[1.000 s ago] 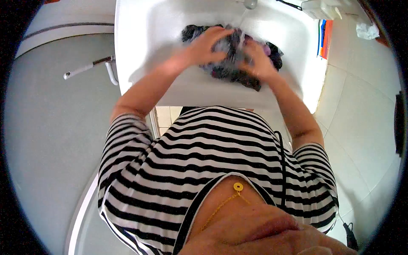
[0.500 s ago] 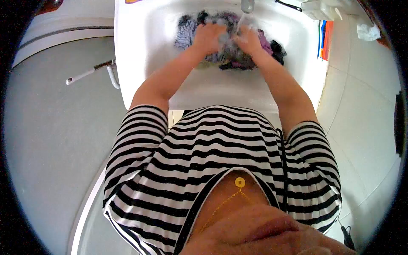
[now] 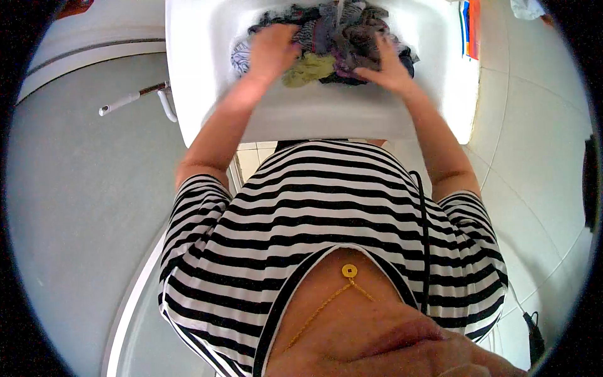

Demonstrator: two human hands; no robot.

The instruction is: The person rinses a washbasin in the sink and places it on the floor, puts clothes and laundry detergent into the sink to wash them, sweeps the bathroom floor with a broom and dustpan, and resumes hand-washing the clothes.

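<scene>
Wet clothes lie bunched in a white sink (image 3: 301,116). Over the left part of the pile is my left hand (image 3: 273,50), blurred by motion, so its grip is unclear. Beside it are a pale striped cloth (image 3: 240,58) and a yellow-green cloth (image 3: 309,70). My right hand (image 3: 391,68) rests at the pile's right side with its fingers spread, touching a dark grey cloth (image 3: 358,41). A bit of purple cloth (image 3: 343,65) shows between the hands. Water (image 3: 340,11) runs down onto the clothes from the top edge; the tap itself is out of view.
A white-handled lever or rod (image 3: 119,104) sticks out left of the sink. Colourful flat items (image 3: 471,30) stand along the sink's right edge. Crumpled white material (image 3: 527,9) is at the upper right. A black cord (image 3: 423,232) hangs down over my striped shirt.
My hands have moved apart, left hand to the left and right hand to the right. The yellow-green cloth is now exposed. The view has shifted, taking the tap out of frame.
</scene>
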